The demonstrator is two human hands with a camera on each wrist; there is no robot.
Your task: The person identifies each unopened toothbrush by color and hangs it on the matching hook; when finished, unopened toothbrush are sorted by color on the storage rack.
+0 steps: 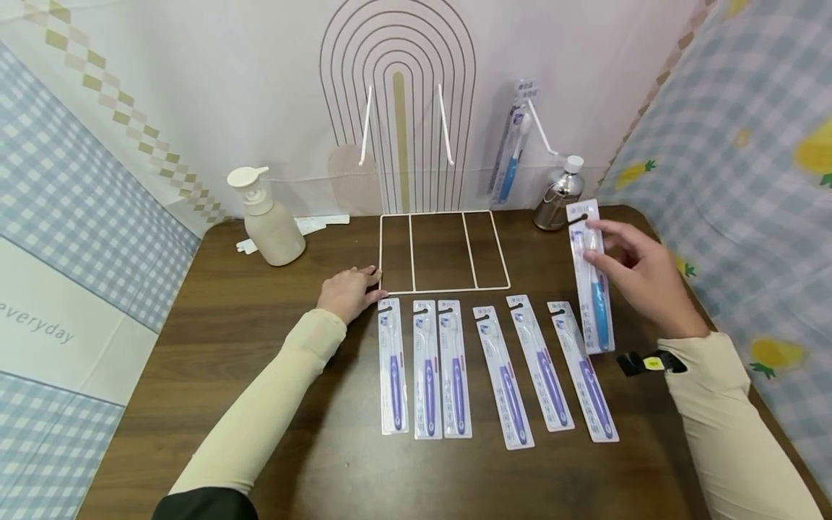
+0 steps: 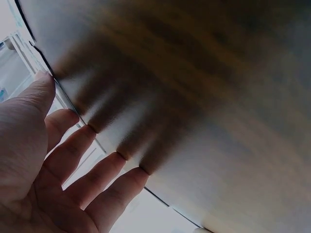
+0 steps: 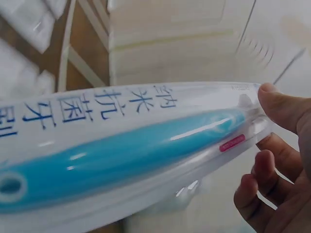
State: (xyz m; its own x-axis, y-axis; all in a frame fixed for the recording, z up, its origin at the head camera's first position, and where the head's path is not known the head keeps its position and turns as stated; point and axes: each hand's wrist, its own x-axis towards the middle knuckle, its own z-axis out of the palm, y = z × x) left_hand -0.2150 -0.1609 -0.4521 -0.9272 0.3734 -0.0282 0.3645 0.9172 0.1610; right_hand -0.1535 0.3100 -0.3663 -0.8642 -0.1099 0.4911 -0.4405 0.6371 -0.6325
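My right hand [image 1: 650, 274] pinches a packaged blue toothbrush [image 1: 599, 303] near its upper part, holding it upright above the right side of the table. In the right wrist view, the clear pack with the blue handle [image 3: 121, 145] stretches away from the thumb and fingers. My left hand [image 1: 349, 292] rests its fingertips on the table, beside the left edge of a white wire frame [image 1: 445, 291]; the left wrist view shows its fingers [image 2: 109, 179] extended against the wood. Several packaged purple toothbrushes [image 1: 425, 368] lie in a row in front.
A packaged blue toothbrush [image 1: 510, 155] hangs on the right one of three white hooks [image 1: 445, 123] at the back wall. A pump bottle [image 1: 276, 231] stands at left, with white strips [image 1: 325, 222] behind it. A silver bottle [image 1: 560, 196] stands at back right.
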